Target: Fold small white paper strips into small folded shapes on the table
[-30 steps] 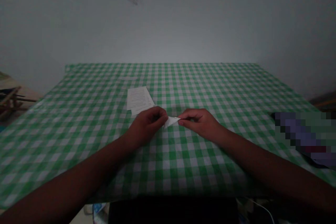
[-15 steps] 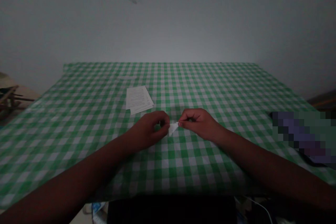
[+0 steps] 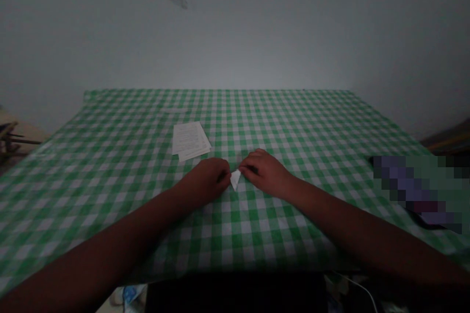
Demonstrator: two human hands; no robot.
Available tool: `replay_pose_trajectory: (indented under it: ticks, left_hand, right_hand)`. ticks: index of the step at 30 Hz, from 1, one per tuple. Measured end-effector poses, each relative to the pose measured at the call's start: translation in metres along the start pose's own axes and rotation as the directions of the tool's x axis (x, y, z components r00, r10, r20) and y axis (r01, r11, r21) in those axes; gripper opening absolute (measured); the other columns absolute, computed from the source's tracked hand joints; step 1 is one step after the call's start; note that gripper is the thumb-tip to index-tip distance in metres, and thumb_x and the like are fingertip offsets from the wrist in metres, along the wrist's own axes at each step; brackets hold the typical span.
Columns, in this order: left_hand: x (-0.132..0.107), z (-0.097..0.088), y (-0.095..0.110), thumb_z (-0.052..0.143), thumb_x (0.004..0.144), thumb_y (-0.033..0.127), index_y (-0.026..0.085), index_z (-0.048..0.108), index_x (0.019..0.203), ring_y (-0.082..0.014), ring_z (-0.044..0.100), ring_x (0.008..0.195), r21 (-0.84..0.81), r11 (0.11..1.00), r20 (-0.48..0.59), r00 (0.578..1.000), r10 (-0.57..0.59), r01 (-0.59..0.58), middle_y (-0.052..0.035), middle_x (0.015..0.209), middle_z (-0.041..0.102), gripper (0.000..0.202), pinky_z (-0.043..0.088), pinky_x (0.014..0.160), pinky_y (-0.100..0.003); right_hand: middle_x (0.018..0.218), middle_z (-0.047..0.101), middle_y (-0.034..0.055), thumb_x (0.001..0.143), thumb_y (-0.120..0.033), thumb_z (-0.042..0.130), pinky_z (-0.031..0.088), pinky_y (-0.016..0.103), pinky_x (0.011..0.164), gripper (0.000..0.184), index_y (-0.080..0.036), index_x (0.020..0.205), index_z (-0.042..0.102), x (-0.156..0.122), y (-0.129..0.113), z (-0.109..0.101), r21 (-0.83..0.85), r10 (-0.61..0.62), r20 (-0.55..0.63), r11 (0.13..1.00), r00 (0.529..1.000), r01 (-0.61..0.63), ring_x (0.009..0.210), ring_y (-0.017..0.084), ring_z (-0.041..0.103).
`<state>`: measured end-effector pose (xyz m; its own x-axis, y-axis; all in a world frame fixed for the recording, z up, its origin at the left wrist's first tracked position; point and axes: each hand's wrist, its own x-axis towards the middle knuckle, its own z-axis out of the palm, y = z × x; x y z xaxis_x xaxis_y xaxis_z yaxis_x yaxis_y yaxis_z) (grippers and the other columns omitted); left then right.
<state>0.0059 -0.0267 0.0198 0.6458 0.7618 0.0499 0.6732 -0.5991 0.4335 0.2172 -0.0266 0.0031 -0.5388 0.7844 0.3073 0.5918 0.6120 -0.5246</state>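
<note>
Lowered since the earlier frame: folded paper piece [image 3: 235,179], small, white, now down at the tabletop [image 3: 293,122], pinched between fingers of left hand [image 3: 205,181] and right hand [image 3: 265,172], both closed on it. Paper stack [image 3: 190,140]: beyond left hand, well apart.

Left hand [image 3: 206,179] and right hand [image 3: 265,171] close together low on green checked tablecloth [image 3: 110,181], pinching small folded white paper [image 3: 235,178] between fingertips. Stack of printed sheets [image 3: 190,140] lying flat just beyond left hand. Pale wall [image 3: 257,34] behind table. Blurred dark patch [image 3: 414,188] near right edge.
</note>
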Motion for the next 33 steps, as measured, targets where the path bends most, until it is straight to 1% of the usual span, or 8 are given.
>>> replay_pose_trajectory:
  ticks: [5,8,10,13,18,23,29,33]
  left_hand:
    - [0.001,0.007,-0.001,0.050,0.089,0.023,0.017,0.054,0.077,-0.0168,0.049,0.070,0.142,0.990,-0.032,0.999,0.034,-0.029,-0.0018,0.074,0.054,0.013,0.039,0.068,-0.031]
    - [0.001,0.008,-0.002,0.053,0.088,0.021,0.016,0.060,0.089,-0.0188,0.053,0.079,0.110,0.992,-0.061,0.996,0.062,-0.055,-0.0043,0.082,0.058,0.009,0.042,0.073,-0.032]
    - [0.000,0.008,-0.003,0.053,0.089,0.019,0.017,0.064,0.097,-0.0199,0.056,0.088,0.071,0.992,-0.062,0.993,0.104,-0.099,-0.0062,0.091,0.061,0.014,0.044,0.079,-0.033]
    - [0.000,0.009,-0.006,0.052,0.091,0.018,0.019,0.069,0.099,-0.0206,0.057,0.092,0.062,0.988,-0.043,0.989,0.143,-0.140,-0.0070,0.096,0.064,0.018,0.045,0.084,-0.035]
    - [-0.002,0.008,-0.009,0.057,0.090,0.021,0.023,0.073,0.098,-0.0214,0.054,0.093,0.092,0.990,-0.065,0.992,0.112,-0.105,-0.0058,0.098,0.064,0.017,0.043,0.086,-0.037]
    - [-0.004,0.006,-0.011,0.061,0.089,0.026,0.027,0.074,0.101,-0.0218,0.052,0.096,0.091,0.994,-0.057,0.997,0.059,-0.053,-0.0047,0.103,0.062,0.018,0.042,0.089,-0.039]
    - [-0.004,0.006,-0.013,0.065,0.086,0.029,0.030,0.074,0.100,-0.0216,0.052,0.098,0.091,0.996,-0.050,0.998,0.030,-0.025,-0.0035,0.103,0.060,0.017,0.041,0.089,-0.038]
    - [-0.005,0.004,-0.012,0.070,0.083,0.034,0.031,0.074,0.101,-0.0221,0.052,0.099,0.070,0.998,-0.049,0.999,0.006,-0.003,-0.0029,0.104,0.060,0.019,0.041,0.088,-0.038]
  right_hand:
    - [0.078,0.061,0.0032,0.092,-0.026,0.060,0.041,0.033,0.079,0.011,-0.019,0.086,0.065,-0.001,0.007,0.009,-0.123,0.003,0.001,0.992,1.000,-0.003,0.080,0.019,0.053]
    - [0.079,0.060,0.0038,0.093,-0.026,0.058,0.041,0.032,0.078,0.013,-0.018,0.084,0.064,-0.001,0.008,0.010,-0.147,-0.034,0.001,0.989,0.999,0.034,0.082,0.019,0.053]
    - [0.080,0.060,0.0041,0.094,-0.025,0.056,0.041,0.032,0.078,0.014,-0.018,0.084,0.063,-0.002,0.009,0.009,-0.151,-0.069,0.017,0.986,0.997,0.071,0.082,0.019,0.053]
    - [0.080,0.060,0.0036,0.095,-0.025,0.053,0.041,0.032,0.078,0.016,-0.018,0.084,0.062,-0.002,0.009,0.009,-0.136,-0.100,0.053,0.985,0.994,0.106,0.080,0.018,0.054]
    - [0.079,0.061,0.0040,0.096,-0.025,0.051,0.041,0.032,0.077,0.018,-0.017,0.083,0.063,-0.002,0.006,0.008,-0.141,-0.091,0.063,0.985,0.994,0.099,0.078,0.017,0.054]
    - [0.084,0.063,0.0044,0.089,-0.028,0.061,0.041,0.034,0.080,0.011,-0.017,0.090,0.064,-0.004,0.003,0.007,-0.184,-0.014,0.072,0.983,0.997,0.028,0.084,0.019,0.055]
    - [0.095,0.065,0.0057,0.085,-0.038,0.066,0.041,0.037,0.085,0.024,-0.019,0.098,0.064,-0.005,-0.005,0.005,-0.213,0.090,0.085,0.974,0.992,-0.071,0.096,0.023,0.057]
    - [0.097,0.065,0.0062,0.076,-0.044,0.073,0.041,0.037,0.085,0.036,-0.018,0.099,0.063,-0.006,-0.008,0.001,-0.191,0.090,0.103,0.979,0.991,-0.069,0.097,0.024,0.057]
